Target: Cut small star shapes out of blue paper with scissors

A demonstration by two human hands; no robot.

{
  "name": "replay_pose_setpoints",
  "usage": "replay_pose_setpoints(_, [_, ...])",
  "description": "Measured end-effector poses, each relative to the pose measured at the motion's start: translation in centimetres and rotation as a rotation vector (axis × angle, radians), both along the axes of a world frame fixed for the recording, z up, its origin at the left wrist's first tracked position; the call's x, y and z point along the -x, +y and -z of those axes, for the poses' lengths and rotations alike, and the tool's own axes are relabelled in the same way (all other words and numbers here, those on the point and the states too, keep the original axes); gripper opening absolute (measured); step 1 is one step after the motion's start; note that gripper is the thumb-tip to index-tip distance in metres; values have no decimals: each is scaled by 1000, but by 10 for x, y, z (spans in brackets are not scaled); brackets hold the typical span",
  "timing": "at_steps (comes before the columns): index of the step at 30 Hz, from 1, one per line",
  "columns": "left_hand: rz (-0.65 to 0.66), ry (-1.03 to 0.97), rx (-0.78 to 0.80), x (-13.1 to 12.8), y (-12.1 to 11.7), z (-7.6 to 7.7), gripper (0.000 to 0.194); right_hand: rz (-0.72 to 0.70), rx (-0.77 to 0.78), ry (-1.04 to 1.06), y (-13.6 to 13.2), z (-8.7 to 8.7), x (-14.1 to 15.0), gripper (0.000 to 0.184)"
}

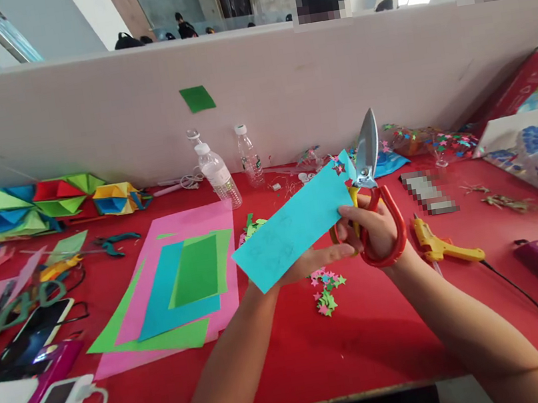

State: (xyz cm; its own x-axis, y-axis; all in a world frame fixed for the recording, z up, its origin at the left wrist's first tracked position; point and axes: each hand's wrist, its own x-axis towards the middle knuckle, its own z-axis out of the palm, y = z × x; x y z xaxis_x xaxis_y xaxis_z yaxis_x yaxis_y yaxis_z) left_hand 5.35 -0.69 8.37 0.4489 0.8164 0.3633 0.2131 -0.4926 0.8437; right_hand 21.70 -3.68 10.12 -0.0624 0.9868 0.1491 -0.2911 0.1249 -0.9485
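Note:
My left hand (308,263) holds a light blue strip of paper (293,225) from below, fingers closed under it, raised above the red table (371,341). My right hand (374,229) grips red-handled scissors (369,166), blades pointing up at the strip's right end. Faint pencil outlines show on the paper. Small cut-out paper stars (327,290) in pink and green lie on the table below my hands.
Stacked pink, green and blue sheets (180,282) lie left of centre. Two water bottles (218,175) stand by the partition wall. A yellow glue gun (440,246) lies to the right, phones and chargers (41,370) at the left, folded paper shapes (47,204) far left.

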Motion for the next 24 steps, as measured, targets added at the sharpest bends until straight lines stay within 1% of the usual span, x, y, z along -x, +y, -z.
replay_pose_setpoints(2, [-55, 35, -24, -6, -7, 5, 44, -23, 7, -44, 0, 6, 1, 35])
replay_pose_setpoints(4, [-177, 40, -43, -10, -13, 8, 42, -55, 5, -105, 0, 11, 2, 42])
replay_pose_setpoints(5, [-247, 29, -38, -11, -16, 8, 41, -67, 3, -135, 0, 13, 2, 44])
replay_pose_setpoints(8, [-328, -12, -13, -12, -19, 2, 38, -68, -9, -179, -2, 15, 2, 46])
replay_pose_setpoints(9, [-315, -48, 2, -12, -18, -1, 40, -57, -15, -184, -3, 15, 1, 45])
replay_pose_setpoints(11, [-219, -146, 85, -10, -13, -7, 49, -49, -28, -204, -6, 12, -1, 44])
replay_pose_setpoints(12, [-228, -267, 108, -8, -10, -10, 49, -59, -32, -225, -7, 10, -3, 44])
replay_pose_setpoints(14, [-247, -482, 152, -2, -3, -14, 43, -139, -57, -322, -11, 5, -5, 51])
replay_pose_setpoints(16, [-315, -607, 146, 7, 2, -19, 37, -195, -107, -464, -14, 1, -6, 58])
replay_pose_setpoints(20, [-431, -732, 87, 25, 4, -31, 34, -250, -97, -718, -17, -1, -3, 67])
replay_pose_setpoints(22, [-441, -754, 60, 30, 2, -34, 33, -265, -75, -783, -18, 1, 0, 68])
replay_pose_setpoints(24, [-431, -754, 47, 30, 2, -34, 32, -267, -70, -818, -18, 3, 1, 69])
